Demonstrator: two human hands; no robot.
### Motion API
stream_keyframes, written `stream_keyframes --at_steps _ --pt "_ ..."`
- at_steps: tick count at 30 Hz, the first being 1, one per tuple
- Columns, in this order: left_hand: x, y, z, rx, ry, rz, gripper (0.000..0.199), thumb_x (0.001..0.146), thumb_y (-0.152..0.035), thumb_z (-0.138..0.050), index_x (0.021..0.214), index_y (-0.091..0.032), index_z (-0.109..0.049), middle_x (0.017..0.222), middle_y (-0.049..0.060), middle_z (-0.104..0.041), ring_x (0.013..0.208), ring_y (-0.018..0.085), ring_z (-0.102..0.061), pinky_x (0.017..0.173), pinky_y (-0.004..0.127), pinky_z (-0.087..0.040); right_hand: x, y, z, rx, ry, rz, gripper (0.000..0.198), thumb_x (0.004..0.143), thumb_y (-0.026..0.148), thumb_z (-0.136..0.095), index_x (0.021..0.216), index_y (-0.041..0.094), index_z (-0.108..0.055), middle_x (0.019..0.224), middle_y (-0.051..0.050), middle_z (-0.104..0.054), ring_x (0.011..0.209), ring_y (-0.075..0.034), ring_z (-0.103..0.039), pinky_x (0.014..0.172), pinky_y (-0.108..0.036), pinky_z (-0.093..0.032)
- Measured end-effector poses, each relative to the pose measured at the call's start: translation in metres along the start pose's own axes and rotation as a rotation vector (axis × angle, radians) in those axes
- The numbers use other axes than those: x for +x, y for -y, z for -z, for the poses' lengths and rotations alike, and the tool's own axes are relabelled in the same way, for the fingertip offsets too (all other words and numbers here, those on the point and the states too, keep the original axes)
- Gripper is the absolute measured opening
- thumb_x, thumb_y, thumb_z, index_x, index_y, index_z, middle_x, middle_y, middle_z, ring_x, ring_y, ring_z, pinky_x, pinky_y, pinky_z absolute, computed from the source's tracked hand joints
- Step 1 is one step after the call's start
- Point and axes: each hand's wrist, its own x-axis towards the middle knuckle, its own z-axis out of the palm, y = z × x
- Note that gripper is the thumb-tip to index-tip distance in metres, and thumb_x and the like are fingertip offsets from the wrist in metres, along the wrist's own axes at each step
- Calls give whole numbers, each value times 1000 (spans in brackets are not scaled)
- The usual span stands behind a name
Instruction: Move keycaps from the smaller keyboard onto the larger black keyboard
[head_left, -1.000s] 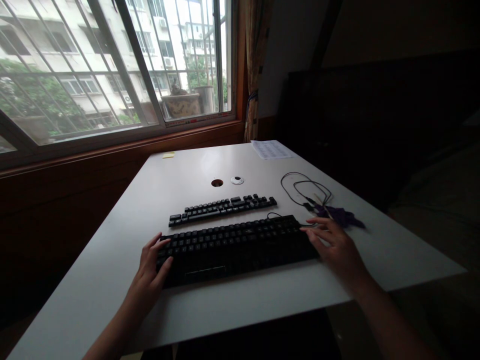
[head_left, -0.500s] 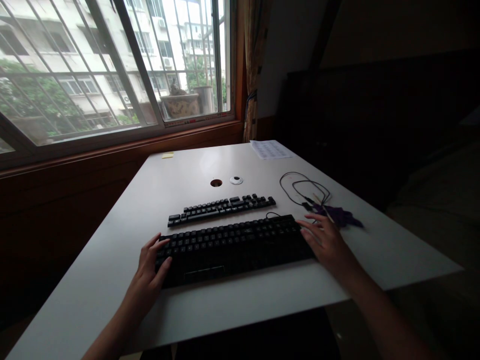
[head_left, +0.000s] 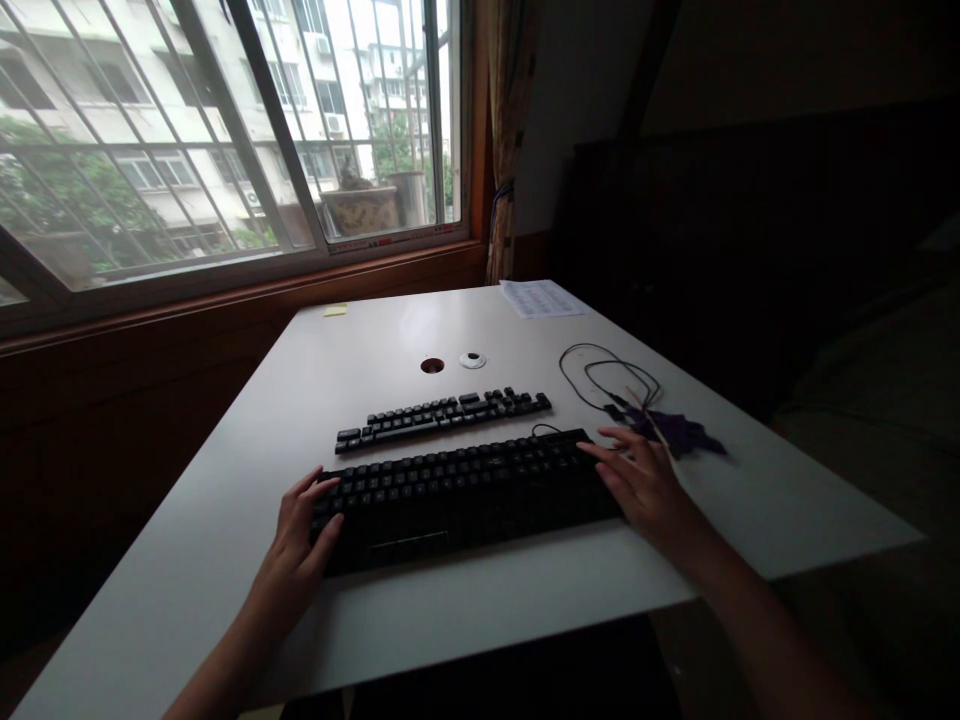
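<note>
A black keyboard (head_left: 472,500) lies on the white table, keycaps in its back rows and a dark bare area toward the front. My left hand (head_left: 298,525) grips its left end, thumb on the front part and fingers at the back corner. Over the right end is my right hand (head_left: 637,478), open, fingers spread with the tips at the keys; whether they touch is hard to tell. Behind the keyboard, loose black keycaps (head_left: 442,420) lie lined up in rows. A purple cloth (head_left: 686,432) rests just beyond my right hand.
A black cable (head_left: 600,348) lies coiled near the cloth, with a thin stick there too. Farther back are a round hole (head_left: 433,366), its white cover (head_left: 472,360), printed paper (head_left: 544,298) and yellow sticky notes (head_left: 335,310). A barred window stands behind the table.
My right hand has shifted slightly left, its fingertips now over the keyboard's right-end keys. My left hand and the keyboard stay in place.
</note>
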Motion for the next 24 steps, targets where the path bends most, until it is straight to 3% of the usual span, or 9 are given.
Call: stream_keyframes --at_steps 5,14,24 --pt "1 0 0 -1 11 1 37 102 -42 -49 136 -29 -52 155 9 -43 147 30 -41 124 60 -33 0 6 4 16 -16 3 36 104 33 -46 131 34 -70 144 -8 -54 128 -32 -50 110 -57 -42" --pt "0 -1 0 -4 -3 14 37 101 -42 -50 135 -28 -54 154 10 -43 146 31 -41 123 61 -33 2 7 8 32 -52 50 27 101 32 -53 113 32 -78 130 -8 -61 122 -32 -53 108 -57 -44" --pt "0 -2 -1 3 -22 19 37 100 -43 -51 135 -29 -55 154 9 -44 146 30 -43 123 59 -35 2 9 8 41 26 120 32 101 29 -55 126 35 -73 136 -7 -59 126 -32 -51 110 -55 -45"
